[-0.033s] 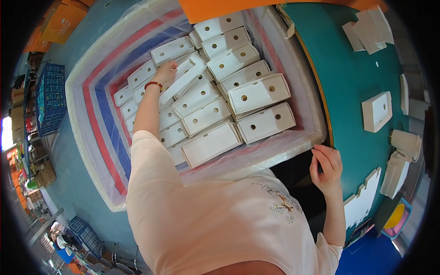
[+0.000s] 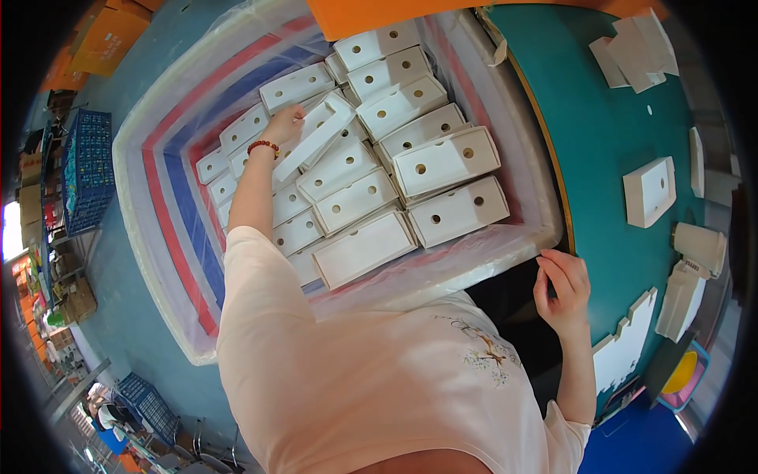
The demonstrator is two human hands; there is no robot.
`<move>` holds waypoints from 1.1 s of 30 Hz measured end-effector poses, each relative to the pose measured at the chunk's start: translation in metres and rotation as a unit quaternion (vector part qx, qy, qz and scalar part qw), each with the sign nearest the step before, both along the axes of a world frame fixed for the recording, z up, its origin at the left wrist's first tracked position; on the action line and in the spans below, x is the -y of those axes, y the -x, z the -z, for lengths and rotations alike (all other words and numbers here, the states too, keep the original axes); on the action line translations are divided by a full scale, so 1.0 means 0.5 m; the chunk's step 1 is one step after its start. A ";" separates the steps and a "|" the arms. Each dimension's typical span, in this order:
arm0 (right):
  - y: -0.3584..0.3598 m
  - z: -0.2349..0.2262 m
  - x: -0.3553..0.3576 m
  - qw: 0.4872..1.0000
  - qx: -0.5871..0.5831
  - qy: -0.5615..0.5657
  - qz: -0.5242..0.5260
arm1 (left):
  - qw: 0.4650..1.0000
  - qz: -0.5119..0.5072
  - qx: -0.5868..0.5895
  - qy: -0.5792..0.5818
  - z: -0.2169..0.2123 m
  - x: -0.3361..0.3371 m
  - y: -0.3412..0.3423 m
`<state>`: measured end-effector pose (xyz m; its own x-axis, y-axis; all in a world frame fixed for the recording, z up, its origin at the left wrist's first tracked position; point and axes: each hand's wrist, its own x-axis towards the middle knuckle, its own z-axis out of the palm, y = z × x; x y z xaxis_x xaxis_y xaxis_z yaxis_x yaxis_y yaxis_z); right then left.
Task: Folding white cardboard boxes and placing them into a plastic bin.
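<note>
My left hand (image 2: 285, 125), a red bead bracelet at its wrist, reaches into a large plastic-lined container (image 2: 146, 103). Its fingers are closed on a narrow white cardboard box (image 2: 322, 136) that lies tilted on top of others; some fingertips are hidden. Around it are rows of similar white boxes (image 2: 446, 162), most with round holes in their faces. My right hand (image 2: 564, 294) hangs beside the container's near right corner, by the edge of a green table (image 2: 584, 142). Its fingers are loosely bent and apart, with nothing seen in them.
On the green table lie a small white box (image 2: 649, 192), folded card pieces (image 2: 636, 51), a pale cup (image 2: 699, 246) and a notched white sheet (image 2: 628, 340). An orange surface (image 2: 410, 14) overhangs the container's far side. Blue crates (image 2: 88, 170) stand at left.
</note>
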<state>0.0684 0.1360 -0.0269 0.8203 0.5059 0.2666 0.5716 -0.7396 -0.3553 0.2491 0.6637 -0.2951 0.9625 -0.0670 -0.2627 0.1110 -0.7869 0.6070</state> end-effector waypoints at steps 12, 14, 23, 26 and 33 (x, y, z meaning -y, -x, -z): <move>0.004 0.007 0.002 1.000 0.013 0.006 0.000 | 0.986 -0.086 -0.138 0.031 0.005 0.021 0.007; 0.003 0.005 0.001 1.000 0.013 0.008 -0.002 | 0.986 -0.094 -0.126 0.059 0.016 0.012 0.008; 0.003 0.006 0.002 1.000 0.021 0.004 -0.004 | 0.993 -0.084 -0.081 0.014 0.030 -0.033 0.002; 0.003 0.007 0.003 1.000 0.025 0.013 -0.001 | 0.991 -0.063 -0.104 0.050 0.004 -0.022 0.009; 0.001 0.009 0.001 0.999 0.028 0.014 -0.003 | 0.992 -0.082 0.053 0.079 -0.038 -0.003 -0.003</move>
